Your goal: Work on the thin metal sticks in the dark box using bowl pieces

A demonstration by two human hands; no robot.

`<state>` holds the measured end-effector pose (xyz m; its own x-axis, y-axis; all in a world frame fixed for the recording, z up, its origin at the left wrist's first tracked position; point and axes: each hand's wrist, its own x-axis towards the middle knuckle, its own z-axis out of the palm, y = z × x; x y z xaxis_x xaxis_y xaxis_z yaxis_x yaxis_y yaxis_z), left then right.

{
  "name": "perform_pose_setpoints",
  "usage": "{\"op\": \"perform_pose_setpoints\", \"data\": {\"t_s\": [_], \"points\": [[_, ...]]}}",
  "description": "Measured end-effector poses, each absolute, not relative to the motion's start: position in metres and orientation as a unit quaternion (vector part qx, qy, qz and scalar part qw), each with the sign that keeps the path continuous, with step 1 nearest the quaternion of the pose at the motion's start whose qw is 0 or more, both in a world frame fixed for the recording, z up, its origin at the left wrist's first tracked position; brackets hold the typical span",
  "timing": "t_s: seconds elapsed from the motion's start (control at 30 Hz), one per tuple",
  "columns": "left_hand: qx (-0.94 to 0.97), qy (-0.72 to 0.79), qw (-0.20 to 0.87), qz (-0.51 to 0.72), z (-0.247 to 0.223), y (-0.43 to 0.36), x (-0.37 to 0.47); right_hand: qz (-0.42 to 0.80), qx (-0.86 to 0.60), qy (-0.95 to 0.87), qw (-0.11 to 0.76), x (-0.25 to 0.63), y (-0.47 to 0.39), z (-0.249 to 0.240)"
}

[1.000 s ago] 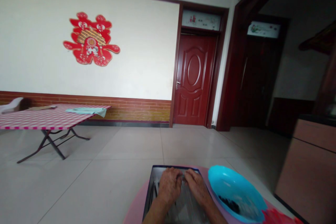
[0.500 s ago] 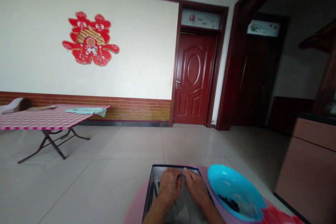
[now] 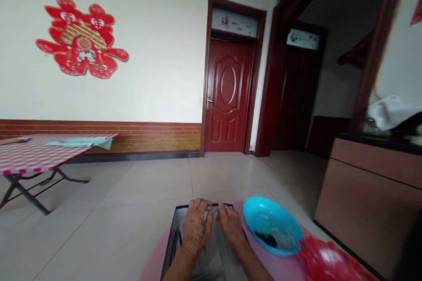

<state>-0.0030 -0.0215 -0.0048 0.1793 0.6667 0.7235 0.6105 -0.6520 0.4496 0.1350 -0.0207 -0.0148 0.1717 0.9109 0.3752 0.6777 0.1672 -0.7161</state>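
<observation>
My left hand (image 3: 197, 225) and my right hand (image 3: 231, 224) are side by side at the far end of a shallow, dark-edged box (image 3: 172, 231). Fingers and thumbs are curled in towards each other, around something small and pale that I cannot make out. Clear, shiny plastic-looking material (image 3: 216, 246) lies in the box below my wrists. Along the left inner side are thin dark strips (image 3: 177, 239). My hands and forearms hide much of the box's inside.
The box stands on a round pink table (image 3: 153, 263). To its right are a blue basin (image 3: 259, 205) with small black and clear pieces in it, and a shiny red object (image 3: 329, 261). Farther off are a checked folding table (image 3: 29, 151), a red door (image 3: 227, 96) and a cabinet (image 3: 369, 193).
The view has swung to the right, so the room has shifted left. My hands have moved towards the box's far rim, with fingers still curled together.
</observation>
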Motion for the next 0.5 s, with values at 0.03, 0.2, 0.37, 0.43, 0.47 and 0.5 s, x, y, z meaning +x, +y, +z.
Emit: {"op": "perform_pose_setpoints", "data": {"t_s": [0.03,0.2,0.37,0.43,0.47,0.5], "points": [[0.760,0.436,0.051,0.479,-0.003,-0.022,-0.003,0.131,-0.642,-0.615,0.439,0.136,-0.020,-0.014],[0.715,0.507,0.237,0.420,-0.007,-0.017,-0.003,0.203,-0.646,-0.543,0.497,0.132,-0.022,-0.012],[0.526,0.485,0.452,0.533,-0.009,-0.006,-0.005,0.334,-0.579,-0.520,0.532,0.111,-0.021,-0.018],[0.463,0.458,0.497,0.574,-0.008,-0.003,-0.006,0.422,-0.563,-0.484,0.520,0.103,-0.021,-0.021],[0.440,0.441,0.518,0.587,-0.007,-0.003,-0.006,0.462,-0.557,-0.469,0.506,0.101,-0.022,-0.022],[0.421,0.421,0.538,0.596,-0.007,-0.003,-0.006,0.491,-0.551,-0.462,0.492,0.099,-0.022,-0.023]]}}
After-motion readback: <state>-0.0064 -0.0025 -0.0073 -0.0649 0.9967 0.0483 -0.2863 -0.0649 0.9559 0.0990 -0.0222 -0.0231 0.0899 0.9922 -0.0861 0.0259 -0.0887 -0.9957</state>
